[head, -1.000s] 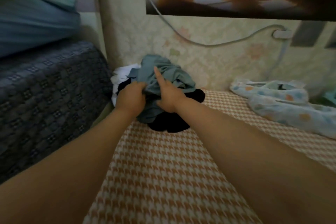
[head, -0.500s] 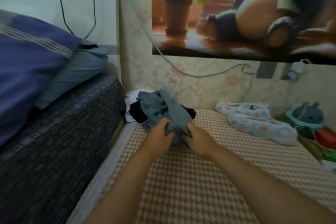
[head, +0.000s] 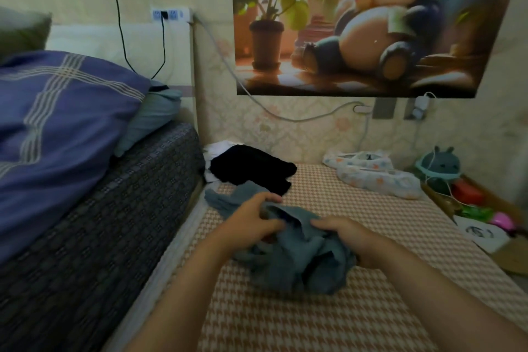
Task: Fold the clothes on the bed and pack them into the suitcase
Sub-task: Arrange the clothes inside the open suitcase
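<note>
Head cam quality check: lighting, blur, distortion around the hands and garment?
Head view: dim, warm room light, no glare. Head view: soft throughout; left hand and right hand gripping the blue-grey garment look slightly smeared. Head view: black garment is crushed to featureless dark. Head view: wide angle skews the poster.

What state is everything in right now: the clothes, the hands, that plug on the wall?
Blue garment, crumpled on the bed, held by both hands.
Left hand, grips the blue garment.
Right hand, grips the blue garment.
Black garment, bunched at the bed's far corner, untouched.
Spotted cloth, bunched, untouched.
Black plug, plugged into the strip.
</note>
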A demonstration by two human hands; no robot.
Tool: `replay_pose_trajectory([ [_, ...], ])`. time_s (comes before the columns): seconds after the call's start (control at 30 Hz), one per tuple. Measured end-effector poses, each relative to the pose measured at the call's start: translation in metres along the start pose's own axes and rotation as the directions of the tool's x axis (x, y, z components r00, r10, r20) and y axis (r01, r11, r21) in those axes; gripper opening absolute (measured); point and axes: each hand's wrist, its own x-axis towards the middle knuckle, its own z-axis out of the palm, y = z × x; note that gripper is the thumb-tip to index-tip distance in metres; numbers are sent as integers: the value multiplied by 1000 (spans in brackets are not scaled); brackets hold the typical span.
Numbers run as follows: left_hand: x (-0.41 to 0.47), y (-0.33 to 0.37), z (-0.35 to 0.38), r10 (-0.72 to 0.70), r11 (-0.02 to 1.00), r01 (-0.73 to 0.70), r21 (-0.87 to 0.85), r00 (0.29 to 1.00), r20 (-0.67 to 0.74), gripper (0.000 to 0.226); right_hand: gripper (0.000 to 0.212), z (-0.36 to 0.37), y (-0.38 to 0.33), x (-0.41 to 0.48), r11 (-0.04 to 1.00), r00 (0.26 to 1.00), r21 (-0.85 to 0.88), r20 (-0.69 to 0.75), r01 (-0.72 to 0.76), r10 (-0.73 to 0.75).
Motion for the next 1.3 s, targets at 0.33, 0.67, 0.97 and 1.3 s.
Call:
replay_pose_trajectory([
  [0.33,19,-29,9,61,958,51,283,925,-376,29,27,-18,14,31,713,853,-695,-314,92,-417],
  [0.67,58,-36,0,-177,770,349,535,921,-346,14,48,-52,8,60,834,804,-540,-543,-114,-241],
  [0.97,105,-21,18,93,981,-147,-130,932,-349,58,79,-79,16,96,960,743,-264,-625,90,-242],
  [1.3,83,-107,17,-11,656,110,747,991,-136,39,103,-39,66,99,413,951,-911,-131,-3,-280],
])
